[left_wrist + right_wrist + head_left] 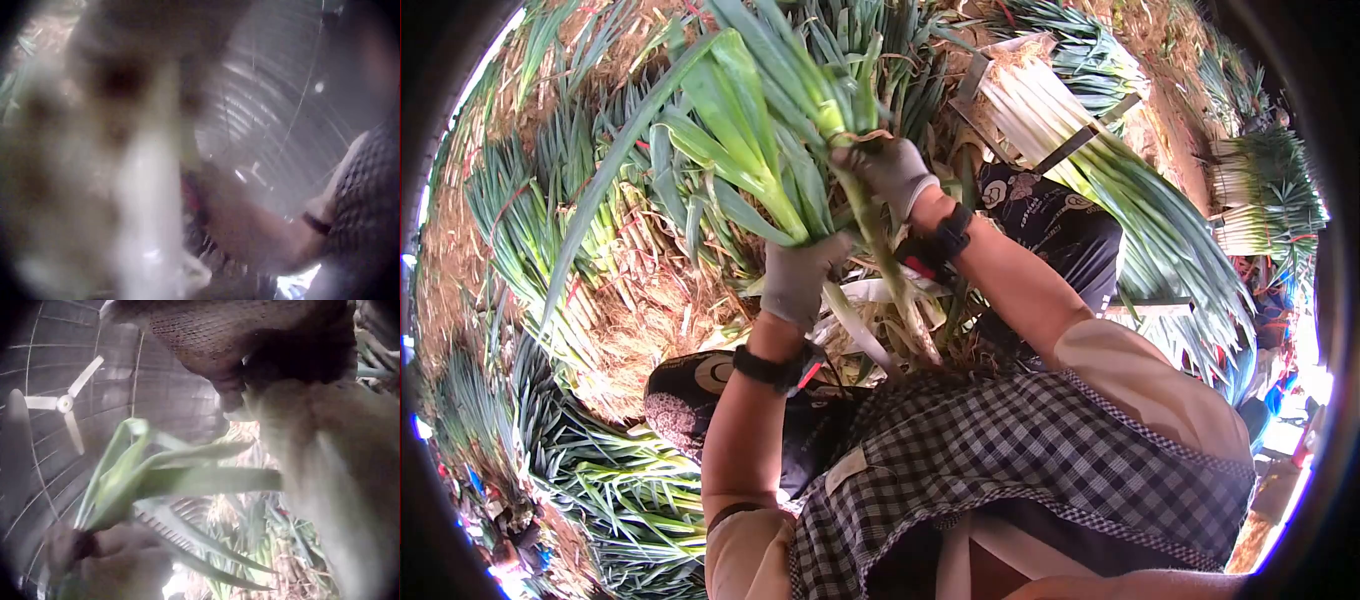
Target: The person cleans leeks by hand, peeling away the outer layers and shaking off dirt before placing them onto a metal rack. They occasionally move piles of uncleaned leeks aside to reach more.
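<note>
The gloved left hand [800, 282] gripped a leek [776, 205] low on its green part, the broad leaves fanning up and away from the body, while the gloved right hand [890, 175], a little farther out, was curled round a second leek [886, 262] whose pale stalk slanted down toward the checked apron [1020, 470]. The left wrist view was too blurred to tell whether those fingers held one stalk or several. Beyond the right forearm, a thick leek bundle [1055, 115] lay slantwise, roots farthest from the person.
</note>
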### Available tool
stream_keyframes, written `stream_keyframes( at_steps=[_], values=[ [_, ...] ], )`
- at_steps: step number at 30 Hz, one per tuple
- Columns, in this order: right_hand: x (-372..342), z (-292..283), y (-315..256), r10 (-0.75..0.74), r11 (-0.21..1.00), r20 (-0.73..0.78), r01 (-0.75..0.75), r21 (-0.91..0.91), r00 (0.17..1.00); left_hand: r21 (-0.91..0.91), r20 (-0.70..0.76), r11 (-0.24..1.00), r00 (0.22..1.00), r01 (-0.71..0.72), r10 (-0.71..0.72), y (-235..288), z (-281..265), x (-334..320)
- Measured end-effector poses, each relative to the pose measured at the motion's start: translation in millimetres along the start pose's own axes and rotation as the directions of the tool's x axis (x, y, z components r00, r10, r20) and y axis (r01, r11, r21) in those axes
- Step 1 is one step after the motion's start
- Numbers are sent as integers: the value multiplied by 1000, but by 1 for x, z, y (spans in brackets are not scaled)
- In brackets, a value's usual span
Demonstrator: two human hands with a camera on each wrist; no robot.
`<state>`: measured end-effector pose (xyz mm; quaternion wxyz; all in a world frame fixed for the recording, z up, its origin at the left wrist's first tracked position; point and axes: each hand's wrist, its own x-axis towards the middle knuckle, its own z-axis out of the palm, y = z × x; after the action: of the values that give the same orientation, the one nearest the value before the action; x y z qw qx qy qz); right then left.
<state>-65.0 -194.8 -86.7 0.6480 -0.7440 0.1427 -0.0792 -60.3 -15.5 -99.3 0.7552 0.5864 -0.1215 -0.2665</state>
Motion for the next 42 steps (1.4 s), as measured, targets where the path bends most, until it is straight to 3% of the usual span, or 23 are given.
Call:
stream_keyframes(
  at_steps=[2,5,6,7,8,9,11,12,17,18,20,22,23,25,26,29,31,33,35,37,39,40,42],
  values=[
    [16,-20,25,55,993,-99,-65,-99,994,134,-13,980,989,150,-149,16,6,-18],
    [14,-52,46,16,992,-38,-21,-124,999,194,-284,980,954,-44,100,35,-17,-25],
    [10,-58,46,25,991,-47,-31,-129,999,392,-215,866,885,-310,413,21,-54,-15],
    [5,-62,40,46,999,37,-45,-22,998,392,-255,841,834,-373,489,29,-71,-12],
    [3,-64,31,47,994,127,-59,88,991,391,-494,904,789,-175,367,52,-62,-18],
    [1,-60,22,41,994,128,-53,93,991,407,-529,904,773,-129,349,60,-66,-19],
    [-11,-41,1,-60,962,189,6,274,980,308,-504,932,799,-190,329,58,-69,-17],
    [-14,-32,-7,85,923,227,-163,348,970,312,-481,934,819,-173,313,60,-60,-17],
    [-26,8,-24,97,938,498,-246,244,862,198,-224,955,939,-219,262,44,-37,5],
    [-24,18,-15,77,925,531,-260,278,844,445,-81,793,863,-417,499,39,-46,11],
    [-22,35,-10,54,909,565,-275,314,823,76,-124,934,927,-348,355,20,-81,38],
    [-26,44,-17,-35,998,360,17,54,932,102,-202,949,928,-298,313,18,-77,37],
    [-28,45,-15,-32,999,362,14,53,932,121,-275,962,923,-243,268,17,-74,37],
    [-39,47,-16,-309,922,240,352,-162,920,115,-296,965,919,-237,261,18,-72,37],
    [-54,43,-19,-82,982,291,127,-137,953,157,-375,965,891,-211,256,23,-66,32],
    [-104,21,-30,148,856,293,26,-517,945,162,-548,986,826,-45,128,33,-64,22],
    [-124,-15,-8,284,800,336,-29,-599,898,1,-522,987,842,-164,140,24,-79,18],
    [-133,-58,16,373,853,440,-116,-509,817,47,-494,996,864,-81,94,28,-86,12],
    [-129,-79,2,457,840,448,-207,-502,768,-1,-475,956,842,-292,257,25,-80,12],
    [-119,-90,-15,267,514,198,35,-857,943,-3,-439,949,853,-316,282,34,-72,3],
    [-102,-94,-14,27,490,-38,-46,-871,999,13,-357,998,932,-64,65,40,-80,-2],
    [-101,-84,-26,26,492,-44,-51,-869,999,29,-289,990,947,-138,140,38,-81,-1],
    [-94,-56,-54,-227,781,45,210,-588,973,22,-199,974,954,-227,226,38,-77,-6]
  ],
)
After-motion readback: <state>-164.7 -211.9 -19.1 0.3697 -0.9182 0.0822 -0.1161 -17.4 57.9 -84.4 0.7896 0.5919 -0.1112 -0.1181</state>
